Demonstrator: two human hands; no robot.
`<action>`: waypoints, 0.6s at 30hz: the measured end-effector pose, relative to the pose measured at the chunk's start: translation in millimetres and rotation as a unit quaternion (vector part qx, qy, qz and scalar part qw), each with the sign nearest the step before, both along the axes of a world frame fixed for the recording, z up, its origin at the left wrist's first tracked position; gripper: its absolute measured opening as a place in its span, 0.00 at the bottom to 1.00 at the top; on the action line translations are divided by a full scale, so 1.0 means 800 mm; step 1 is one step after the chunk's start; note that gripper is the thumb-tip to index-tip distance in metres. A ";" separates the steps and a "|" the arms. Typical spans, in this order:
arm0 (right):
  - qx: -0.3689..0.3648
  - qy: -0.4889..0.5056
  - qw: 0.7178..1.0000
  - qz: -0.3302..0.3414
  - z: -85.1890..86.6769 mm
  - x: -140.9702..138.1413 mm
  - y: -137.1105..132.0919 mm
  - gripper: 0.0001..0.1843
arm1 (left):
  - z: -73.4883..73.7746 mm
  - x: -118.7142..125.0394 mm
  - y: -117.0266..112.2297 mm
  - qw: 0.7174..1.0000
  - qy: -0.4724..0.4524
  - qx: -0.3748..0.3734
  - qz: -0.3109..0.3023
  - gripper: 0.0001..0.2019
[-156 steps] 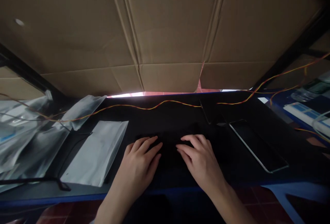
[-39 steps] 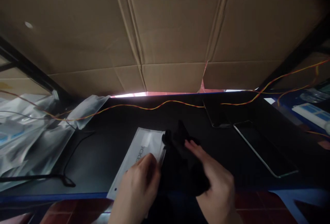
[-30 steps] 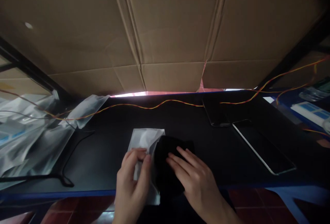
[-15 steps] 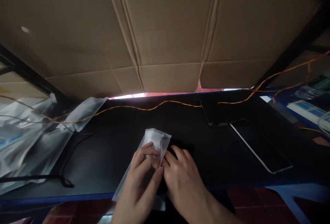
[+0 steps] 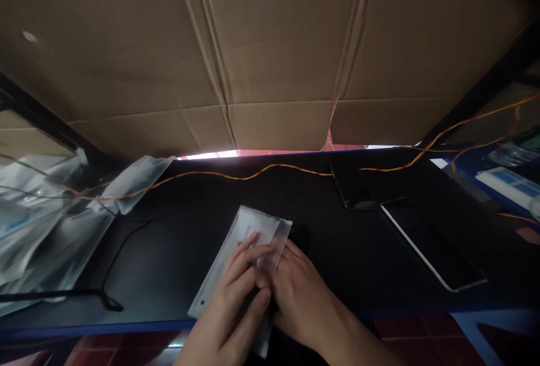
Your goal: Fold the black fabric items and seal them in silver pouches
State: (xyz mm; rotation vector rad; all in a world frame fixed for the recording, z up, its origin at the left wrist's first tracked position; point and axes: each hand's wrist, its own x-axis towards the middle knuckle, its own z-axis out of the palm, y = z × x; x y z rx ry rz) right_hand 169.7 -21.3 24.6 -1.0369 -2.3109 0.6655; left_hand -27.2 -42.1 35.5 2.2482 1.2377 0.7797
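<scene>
A frosted plastic bag (image 5: 214, 281) with a pale insert (image 5: 258, 223) lies near centre, its right edge gripped by the left hand (image 5: 241, 293). The right hand's (image 5: 300, 293) fingertips show through film, inside or beneath; their grip I cannot tell. Black cloth (image 5: 301, 235) beyond blends into the tabletop (image 5: 202, 197).

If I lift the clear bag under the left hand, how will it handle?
The bag is likely floppy: it looks thin, part of the right hand showing through. Being flat, it seems unlikely to roll and is probably light.
</scene>
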 end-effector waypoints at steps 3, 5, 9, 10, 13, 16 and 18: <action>-0.018 -0.006 1.000 0.006 -0.001 0.004 0.008 0.42 | -0.011 -0.019 0.005 0.999 0.039 0.023 -0.007 0.16; -0.029 -0.002 0.997 0.065 0.002 0.015 0.002 0.41 | -0.019 -0.030 0.008 0.995 0.083 0.059 0.006 0.27; -0.012 0.020 0.996 0.081 0.011 0.032 -0.019 0.16 | -0.019 -0.034 0.010 0.978 0.173 0.114 -0.025 0.34; -0.002 0.018 0.998 0.066 0.010 0.031 -0.022 0.12 | -0.016 -0.031 0.011 0.976 0.180 0.119 -0.037 0.34; 0.041 0.012 0.998 0.040 -0.007 0.011 -0.021 0.17 | -0.007 -0.018 0.012 0.976 0.181 0.109 -0.048 0.42; 0.098 0.021 0.995 -0.018 -0.037 -0.016 -0.012 0.30 | -0.003 -0.009 0.012 0.980 0.180 0.078 -0.038 0.47; 0.109 0.003 0.993 -0.054 -0.047 -0.024 -0.007 0.35 | -0.003 -0.011 0.012 0.980 0.183 0.072 -0.036 0.46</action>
